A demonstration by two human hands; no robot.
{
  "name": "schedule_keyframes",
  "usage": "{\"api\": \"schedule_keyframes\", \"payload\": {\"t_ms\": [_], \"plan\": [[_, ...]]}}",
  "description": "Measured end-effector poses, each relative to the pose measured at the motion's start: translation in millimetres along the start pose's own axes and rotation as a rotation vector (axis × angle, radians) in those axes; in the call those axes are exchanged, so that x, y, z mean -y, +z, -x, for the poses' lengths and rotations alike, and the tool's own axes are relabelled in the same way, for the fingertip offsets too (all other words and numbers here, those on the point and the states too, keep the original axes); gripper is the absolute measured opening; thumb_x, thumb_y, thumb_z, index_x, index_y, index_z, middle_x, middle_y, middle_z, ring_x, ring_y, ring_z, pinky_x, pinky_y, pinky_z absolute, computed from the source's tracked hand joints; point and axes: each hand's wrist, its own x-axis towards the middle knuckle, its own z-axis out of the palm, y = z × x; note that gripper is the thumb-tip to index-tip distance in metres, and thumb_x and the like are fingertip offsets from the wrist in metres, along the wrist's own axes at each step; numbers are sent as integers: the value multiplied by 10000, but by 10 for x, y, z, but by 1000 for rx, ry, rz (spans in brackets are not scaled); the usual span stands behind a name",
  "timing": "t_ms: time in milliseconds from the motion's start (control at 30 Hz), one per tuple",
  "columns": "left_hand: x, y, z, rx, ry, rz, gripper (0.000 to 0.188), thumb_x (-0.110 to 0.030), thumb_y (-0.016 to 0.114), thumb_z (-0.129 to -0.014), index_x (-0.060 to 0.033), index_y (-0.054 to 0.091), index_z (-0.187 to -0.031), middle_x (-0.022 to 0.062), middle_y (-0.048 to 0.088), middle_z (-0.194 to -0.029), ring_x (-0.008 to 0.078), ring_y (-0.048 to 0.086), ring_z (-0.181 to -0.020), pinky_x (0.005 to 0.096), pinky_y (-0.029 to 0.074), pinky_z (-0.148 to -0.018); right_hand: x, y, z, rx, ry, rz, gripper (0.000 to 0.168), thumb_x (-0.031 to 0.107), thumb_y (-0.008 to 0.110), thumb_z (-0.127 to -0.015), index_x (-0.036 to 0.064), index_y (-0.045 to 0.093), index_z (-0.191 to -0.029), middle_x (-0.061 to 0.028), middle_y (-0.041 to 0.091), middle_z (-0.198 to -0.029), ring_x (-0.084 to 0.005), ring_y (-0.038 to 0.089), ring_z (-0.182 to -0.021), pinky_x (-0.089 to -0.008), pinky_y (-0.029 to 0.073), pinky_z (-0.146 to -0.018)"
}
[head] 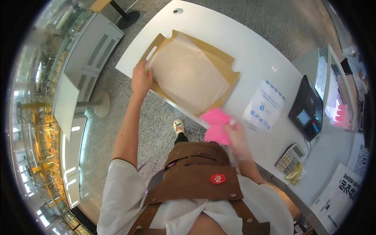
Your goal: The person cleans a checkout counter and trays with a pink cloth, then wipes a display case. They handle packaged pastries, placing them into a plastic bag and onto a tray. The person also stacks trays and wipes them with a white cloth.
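A shallow mustard-coloured tray with cut-out handles lies at an angle on the white counter. Inside it, a thin, translucent sheet of paper covers most of the base, slightly askew. My left hand grips the tray's left rim near a handle slot. At the counter's front edge, close to the tray's near right corner, my right hand holds a bright pink cloth. That hand and the cloth are blurred, and its fingertips are partly hidden.
Right of the tray lies a printed plastic bag. Farther right are a black payment terminal, a calculator and a printed white bag. A white counter has a round cable hole. Display cases stand at left.
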Motion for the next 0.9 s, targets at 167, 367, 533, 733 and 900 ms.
{"api": "schedule_keyframes", "payload": {"t_ms": [167,367,533,733,900], "plan": [[39,115,-467,246,13,-89,242,-58,649,-797,-8,592,-1027,180,599,-1076,353,580,-1019,423,508,-868,1253,-265,-332,-347,-606,469,342,155,632,-896,-1,610,-1199,-78,655,-995,-129,627,-853,-279,525,-744],[93,375,-593,179,175,-373,119,-64,618,-816,-25,596,-926,142,600,-962,264,594,-937,348,517,-767,1181,159,-1298,-631,-1001,1418,548,236,704,-867,26,515,-1336,-238,567,-1183,-385,532,-1122,-439,429,-988],[207,355,-570,276,186,-387,121,-70,622,-807,-47,580,-918,120,613,-919,235,602,-930,343,514,-751,847,1039,-1235,-420,-413,1841,387,204,708,-802,35,619,-1138,-194,614,-1148,-361,564,-1104,-458,428,-936],[348,378,-672,75,355,-149,96,-54,597,-831,-30,559,-916,152,620,-972,277,614,-948,376,522,-787,817,1138,-1338,-307,-194,1927,193,104,628,-766,7,669,-928,-173,655,-1007,-331,597,-996,-456,404,-882],[201,384,-823,386,161,-43,161,-47,599,-827,8,570,-975,183,593,-1085,324,595,-991,404,516,-829,616,991,-1403,-517,-704,1618,112,113,649,-780,34,634,-857,-164,648,-931,-368,606,-898,-479,401,-850]]}}
